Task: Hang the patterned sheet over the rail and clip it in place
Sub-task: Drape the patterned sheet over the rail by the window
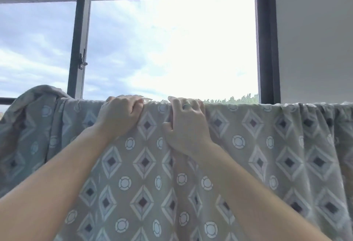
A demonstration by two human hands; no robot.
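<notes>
The patterned sheet [248, 154], beige with diamonds and circles, is draped over a horizontal rail and hangs down across the whole view. The rail itself is covered by the cloth; only a dark stub of the rail [6, 100] shows at the far left. My left hand [120, 114] grips the sheet's top fold at the rail, fingers curled over it. Right beside it, my right hand [188, 124], wearing a ring, pinches the fabric at the top edge. The sheet bunches up at the left end [38, 95]. No clip is visible.
Behind the rail is a large window with a dark frame [78, 49] and a latch [83, 62]; sky and treetops lie beyond. A grey wall [315, 39] stands on the right.
</notes>
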